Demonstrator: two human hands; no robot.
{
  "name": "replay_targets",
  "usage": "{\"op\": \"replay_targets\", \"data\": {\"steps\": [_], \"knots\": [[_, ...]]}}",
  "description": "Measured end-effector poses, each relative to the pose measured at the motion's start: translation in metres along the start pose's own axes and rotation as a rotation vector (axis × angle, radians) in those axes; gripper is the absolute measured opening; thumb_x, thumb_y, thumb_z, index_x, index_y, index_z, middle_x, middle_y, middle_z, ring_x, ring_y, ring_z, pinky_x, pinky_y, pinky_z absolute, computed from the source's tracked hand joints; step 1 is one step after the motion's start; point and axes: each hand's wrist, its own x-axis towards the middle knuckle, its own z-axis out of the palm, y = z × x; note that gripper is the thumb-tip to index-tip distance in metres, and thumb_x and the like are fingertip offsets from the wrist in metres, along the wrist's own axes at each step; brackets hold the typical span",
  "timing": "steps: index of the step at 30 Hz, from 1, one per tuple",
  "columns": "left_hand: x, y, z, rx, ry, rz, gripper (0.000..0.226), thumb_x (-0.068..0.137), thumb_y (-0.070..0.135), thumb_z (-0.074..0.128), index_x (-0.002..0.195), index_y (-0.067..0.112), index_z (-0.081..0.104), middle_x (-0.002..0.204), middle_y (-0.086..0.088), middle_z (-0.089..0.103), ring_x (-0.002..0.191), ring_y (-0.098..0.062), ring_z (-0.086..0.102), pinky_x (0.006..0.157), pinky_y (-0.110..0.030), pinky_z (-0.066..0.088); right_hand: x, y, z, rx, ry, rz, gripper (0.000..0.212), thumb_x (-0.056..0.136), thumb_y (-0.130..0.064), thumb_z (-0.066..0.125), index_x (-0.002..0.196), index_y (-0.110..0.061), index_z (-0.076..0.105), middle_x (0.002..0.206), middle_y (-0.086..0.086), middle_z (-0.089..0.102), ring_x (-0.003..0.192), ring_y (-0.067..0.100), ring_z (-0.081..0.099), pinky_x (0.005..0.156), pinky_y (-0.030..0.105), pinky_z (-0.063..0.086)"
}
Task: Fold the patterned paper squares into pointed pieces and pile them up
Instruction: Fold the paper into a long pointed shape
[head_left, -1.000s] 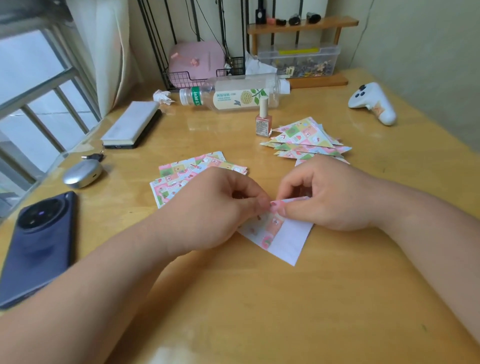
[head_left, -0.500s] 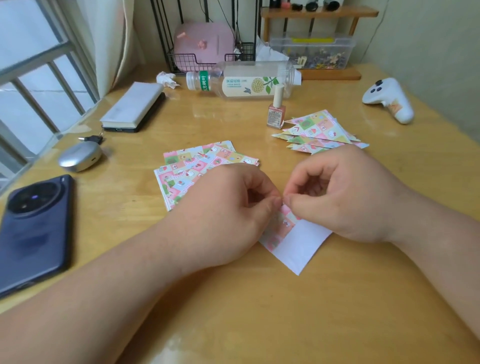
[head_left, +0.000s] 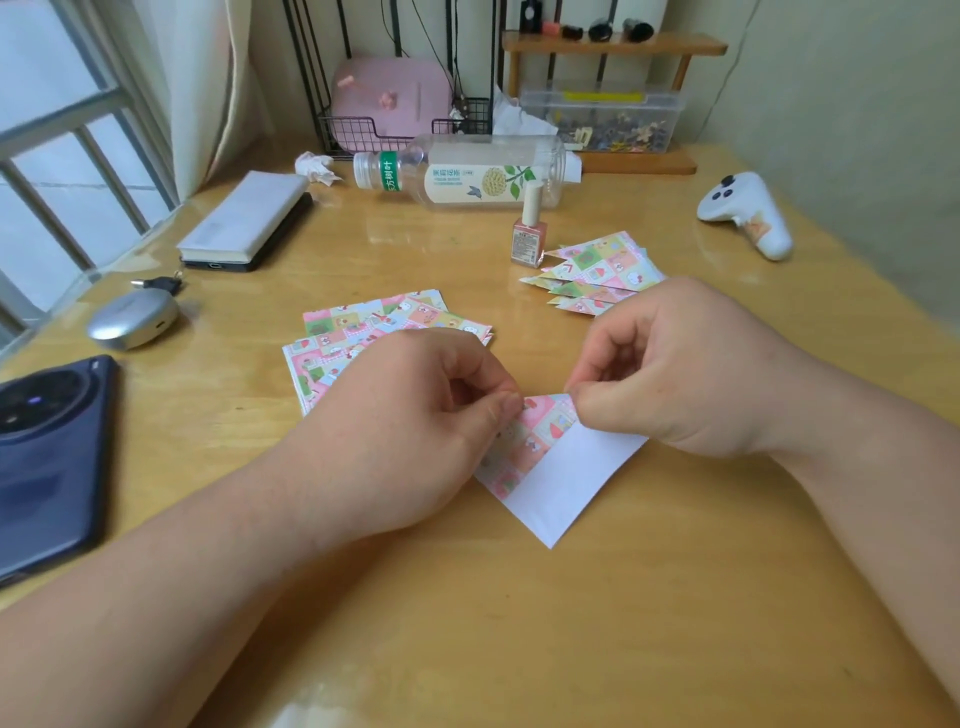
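**A:** Where is the paper that's being folded?

**B:** The paper (head_left: 563, 470) is lying on the wooden table (head_left: 519, 634) between the two hands, white side up. A patterned flap is turned over along its upper left edge. The left hand (head_left: 415, 415) is pinching that flap between thumb and forefinger. The right hand (head_left: 685, 374) is pinching the flap's top corner, fingers curled.

**A:** And the other sheets?

**B:** The flat squares (head_left: 363, 327) are sitting fanned out just behind the left hand, partly hidden by it. The pointed pieces (head_left: 597, 270) are lying piled behind the right hand. They're just beside a small nail polish bottle (head_left: 530, 234) that's standing upright.

**A:** Any containers?

**B:** A clear plastic box (head_left: 602, 122) is sitting at the back under a wooden shelf (head_left: 613, 44). It's holding a jumble of bits too small to name. To its left, a black wire basket (head_left: 363, 134) is holding a pink object (head_left: 389, 98). A clear drink bottle (head_left: 467, 174) is lying on its side in front of them, cap pointing left. I can't tell whether anything is in it.

**A:** Anything else?

**B:** A dark phone (head_left: 47, 457) and a silver case (head_left: 132, 317) are resting near the left edge. A white controller (head_left: 748, 213) is lying far right.
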Motion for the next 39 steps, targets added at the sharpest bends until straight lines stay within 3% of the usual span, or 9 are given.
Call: {"op": "replay_targets", "data": {"steps": [5, 9, 15, 22, 27, 31, 34, 36, 39], "knots": [[0.000, -0.001, -0.004, 0.020, 0.018, -0.026, 0.017, 0.089, 0.026, 0.067, 0.073, 0.031, 0.069, 0.073, 0.016, 0.066, 0.070, 0.000, 0.058, 0.059, -0.010, 0.039, 0.001, 0.005, -0.018, -0.076, 0.028, 0.056, 0.005, 0.060, -0.019, 0.070, 0.060, -0.020, 0.074, 0.055, -0.006, 0.068, 0.050, 0.004, 0.052, 0.052, 0.023, 0.044], [0.003, -0.005, -0.009, -0.001, 0.050, -0.041, 0.019, 0.090, 0.024, 0.068, 0.072, 0.029, 0.069, 0.073, 0.015, 0.068, 0.068, 0.000, 0.058, 0.060, -0.009, 0.041, 0.005, 0.015, -0.032, 0.031, 0.176, -0.003, 0.007, 0.072, -0.017, 0.076, 0.067, -0.022, 0.077, 0.071, 0.000, 0.075, 0.070, 0.020, 0.063, 0.070, 0.034, 0.048], [0.002, -0.004, 0.000, -0.072, 0.022, 0.038, 0.015, 0.091, 0.021, 0.069, 0.077, 0.027, 0.071, 0.080, 0.010, 0.069, 0.077, -0.007, 0.063, 0.068, -0.019, 0.048, 0.003, 0.007, 0.018, 0.052, 0.016, -0.167, 0.013, 0.074, -0.036, 0.075, 0.079, -0.024, 0.076, 0.079, -0.012, 0.074, 0.075, 0.002, 0.068, 0.072, 0.021, 0.052], [0.001, -0.005, -0.001, -0.146, -0.019, 0.053, 0.012, 0.081, 0.034, 0.063, 0.076, 0.028, 0.072, 0.078, 0.008, 0.070, 0.072, -0.011, 0.064, 0.068, -0.028, 0.052, 0.002, 0.006, 0.018, 0.027, 0.018, -0.217, 0.011, 0.083, -0.018, 0.078, 0.073, -0.022, 0.075, 0.072, -0.009, 0.073, 0.074, 0.010, 0.067, 0.074, 0.036, 0.054], [0.003, -0.005, -0.007, -0.182, -0.018, -0.012, 0.016, 0.078, 0.025, 0.059, 0.078, 0.028, 0.075, 0.067, 0.018, 0.068, 0.058, -0.001, 0.056, 0.057, -0.012, 0.041, 0.004, 0.009, 0.009, 0.014, 0.030, -0.204, 0.013, 0.082, -0.020, 0.079, 0.071, -0.024, 0.073, 0.072, -0.011, 0.072, 0.072, 0.006, 0.066, 0.071, 0.029, 0.052], [0.003, -0.008, -0.017, -0.201, -0.073, -0.039, 0.018, 0.074, 0.030, 0.058, 0.077, 0.027, 0.075, 0.069, 0.007, 0.071, 0.057, -0.013, 0.055, 0.056, -0.025, 0.045, 0.005, 0.012, -0.009, -0.013, 0.042, -0.168, 0.014, 0.079, -0.023, 0.081, 0.068, -0.026, 0.073, 0.071, -0.011, 0.072, 0.067, 0.003, 0.064, 0.067, 0.023, 0.050], [0.003, -0.009, -0.018, -0.313, -0.093, -0.035, 0.017, 0.079, 0.032, 0.059, 0.082, 0.024, 0.075, 0.062, 0.014, 0.061, 0.057, -0.014, 0.047, 0.059, -0.025, 0.039, 0.004, 0.011, -0.015, -0.004, 0.058, -0.168, 0.007, 0.071, -0.034, 0.072, 0.073, -0.029, 0.074, 0.072, -0.008, 0.073, 0.069, 0.007, 0.065, 0.068, 0.028, 0.051], [0.004, -0.006, -0.014, -0.296, -0.056, 0.009, 0.015, 0.081, 0.033, 0.063, 0.081, 0.025, 0.075, 0.069, 0.014, 0.066, 0.060, -0.013, 0.055, 0.059, -0.023, 0.043, 0.001, 0.007, -0.009, 0.002, 0.049, -0.185, 0.009, 0.072, -0.036, 0.075, 0.073, -0.027, 0.075, 0.072, -0.009, 0.073, 0.069, 0.008, 0.066, 0.069, 0.031, 0.052], [0.003, -0.001, -0.007, -0.267, -0.023, 0.070, 0.012, 0.081, 0.029, 0.066, 0.075, 0.025, 0.075, 0.079, 0.003, 0.070, 0.074, -0.021, 0.064, 0.069, -0.038, 0.054, -0.004, 0.001, 0.005, 0.007, 0.034, -0.226, 0.010, 0.078, -0.025, 0.080, 0.070, -0.024, 0.074, 0.073, -0.011, 0.073, 0.072, 0.006, 0.066, 0.068, 0.026, 0.052]]}}
